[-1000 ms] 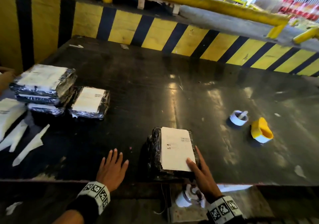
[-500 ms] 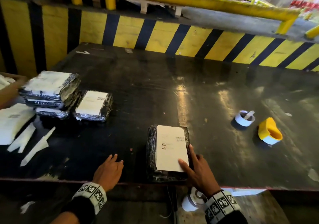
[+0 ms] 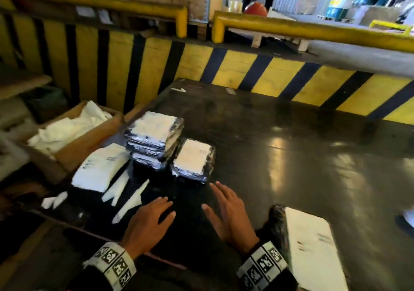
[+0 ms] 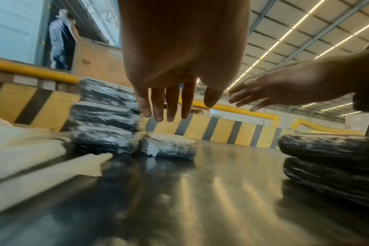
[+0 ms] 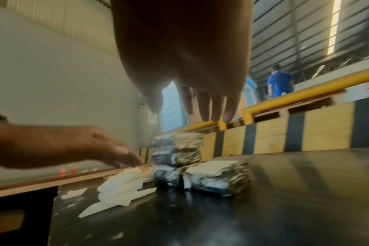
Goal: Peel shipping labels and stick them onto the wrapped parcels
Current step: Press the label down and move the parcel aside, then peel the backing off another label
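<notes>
Both my hands hover flat over the dark table, fingers straight and empty: left hand (image 3: 154, 214), right hand (image 3: 226, 210). Just beyond them lies a single black-wrapped parcel with a white label (image 3: 192, 159), and beside it a stack of wrapped parcels (image 3: 154, 133). A labelled parcel (image 3: 309, 246) lies at my right, apart from the right hand. A pile of white label sheets (image 3: 98, 167) sits left of the stack. The left wrist view shows the left hand (image 4: 171, 106) above the table, the stack (image 4: 105, 116) ahead. The right wrist view shows the right hand (image 5: 200, 108) above the single parcel (image 5: 219, 176).
Torn white backing strips (image 3: 125, 196) lie near my left hand. A cardboard box of crumpled white paper (image 3: 67, 131) stands off the table's left edge. A yellow-and-black striped barrier (image 3: 246, 71) walls the far side. People stand in the background.
The view has swung left. My right hand has left the labelled parcel and moved left; both hands now reach toward the parcels at the left of the table.
</notes>
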### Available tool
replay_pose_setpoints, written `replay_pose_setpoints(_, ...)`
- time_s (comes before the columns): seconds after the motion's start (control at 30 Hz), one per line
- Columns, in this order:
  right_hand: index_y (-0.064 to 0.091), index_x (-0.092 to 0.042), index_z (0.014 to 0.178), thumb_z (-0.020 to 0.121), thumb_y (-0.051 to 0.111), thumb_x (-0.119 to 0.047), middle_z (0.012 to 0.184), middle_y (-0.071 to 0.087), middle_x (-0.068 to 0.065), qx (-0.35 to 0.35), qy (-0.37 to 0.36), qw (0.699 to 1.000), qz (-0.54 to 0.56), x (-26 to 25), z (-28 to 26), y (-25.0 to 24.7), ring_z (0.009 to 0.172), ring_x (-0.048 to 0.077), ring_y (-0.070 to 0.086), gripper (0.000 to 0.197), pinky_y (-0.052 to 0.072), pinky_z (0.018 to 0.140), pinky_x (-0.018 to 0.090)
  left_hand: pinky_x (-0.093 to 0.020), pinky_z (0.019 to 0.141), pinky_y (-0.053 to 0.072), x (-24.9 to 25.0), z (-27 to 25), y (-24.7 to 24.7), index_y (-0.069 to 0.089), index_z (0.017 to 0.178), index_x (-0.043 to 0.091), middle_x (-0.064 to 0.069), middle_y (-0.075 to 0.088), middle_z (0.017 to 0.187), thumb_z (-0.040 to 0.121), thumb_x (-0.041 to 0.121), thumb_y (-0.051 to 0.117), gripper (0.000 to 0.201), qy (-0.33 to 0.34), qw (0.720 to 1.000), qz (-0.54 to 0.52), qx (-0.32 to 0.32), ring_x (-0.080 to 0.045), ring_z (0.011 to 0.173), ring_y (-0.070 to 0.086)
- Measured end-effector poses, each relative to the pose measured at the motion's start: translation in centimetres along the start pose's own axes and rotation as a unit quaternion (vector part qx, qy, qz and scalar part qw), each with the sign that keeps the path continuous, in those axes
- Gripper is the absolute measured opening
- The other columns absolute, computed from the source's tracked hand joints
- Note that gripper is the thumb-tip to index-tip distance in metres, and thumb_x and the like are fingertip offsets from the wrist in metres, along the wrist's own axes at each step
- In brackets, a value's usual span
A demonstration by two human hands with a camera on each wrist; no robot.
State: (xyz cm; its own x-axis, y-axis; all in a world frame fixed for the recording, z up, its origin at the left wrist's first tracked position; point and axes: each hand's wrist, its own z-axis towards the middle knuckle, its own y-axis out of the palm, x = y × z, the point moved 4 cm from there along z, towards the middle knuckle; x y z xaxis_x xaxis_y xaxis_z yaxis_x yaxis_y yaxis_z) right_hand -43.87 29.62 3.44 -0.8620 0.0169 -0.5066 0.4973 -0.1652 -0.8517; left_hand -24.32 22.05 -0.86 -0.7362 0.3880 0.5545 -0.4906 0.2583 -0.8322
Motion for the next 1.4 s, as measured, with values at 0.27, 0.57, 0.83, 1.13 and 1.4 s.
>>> replay_pose_setpoints(0.27,0.031,-0.023,0.144,0.065,-0.001,-0.082,0.153,0.03,0.002,-0.069,-0.024,0.997,0.012,-10.0,13.5,12.7,0.141,0.019,0.026,0.104,0.024,0.112,0.033,-0.029,0.099,0.042,-16.8,5.0,-10.6,0.067,0.115,0.013,-0.005,0.063,0.124,0.08,0.06,0.036,0.066,-0.011,0.995,0.013,0.102,-0.019,0.119,0.057)
replay_pose_setpoints(0.57,0.022,-0.022,0.148,0.094,0.034,-0.054,0.156,0.022,0.001,-0.201,0.011,0.979,0.026,-16.8,21.6,20.8,0.142,0.02,0.021,0.064,0.023,0.113,0.038,-0.036,0.096,0.043,-28.5,10.4,-14.8,0.058,0.123,0.004,-0.014,0.059,0.125,0.085,0.051,0.048,0.061,-0.114,0.992,-0.023,0.038,-0.029,0.118,0.053)
replay_pose_setpoints(0.83,0.029,-0.017,0.145,0.093,0.034,-0.055,0.153,0.03,0.003,-0.211,0.062,0.975,0.035,-17.9,22.8,24.6,0.139,0.017,0.031,0.065,0.027,0.113,0.035,-0.039,0.063,0.051,-32.6,13.3,-14.0,0.062,0.068,0.017,-0.001,0.062,0.067,0.077,0.041,0.068,0.027,-0.143,0.976,-0.147,0.073,-0.021,0.067,0.06)
replay_pose_setpoints(1.13,0.043,-0.02,0.137,0.095,0.043,-0.039,0.137,0.053,0.002,-0.164,0.055,0.983,0.059,-18.0,23.2,23.9,0.123,0.02,0.05,0.046,0.04,0.1,0.03,-0.011,0.051,0.037,-33.7,16.2,-13.3,0.049,0.059,0.007,-0.002,0.048,0.056,0.077,-0.005,0.07,0.03,-0.169,0.925,-0.33,0.087,-0.012,0.055,0.044)
replay_pose_setpoints(1.4,0.069,-0.021,0.096,0.089,0.048,-0.034,0.095,0.07,-0.005,-0.035,0.027,0.992,0.117,-18.6,23.7,21.5,0.089,0.012,0.062,0.026,0.046,0.076,0.026,-0.01,0.057,0.046,-33.0,15.6,-16.2,0.065,0.066,0.007,0.006,0.067,0.055,0.076,0.002,0.073,0.014,-0.133,0.91,-0.377,0.111,-0.015,0.064,0.059)
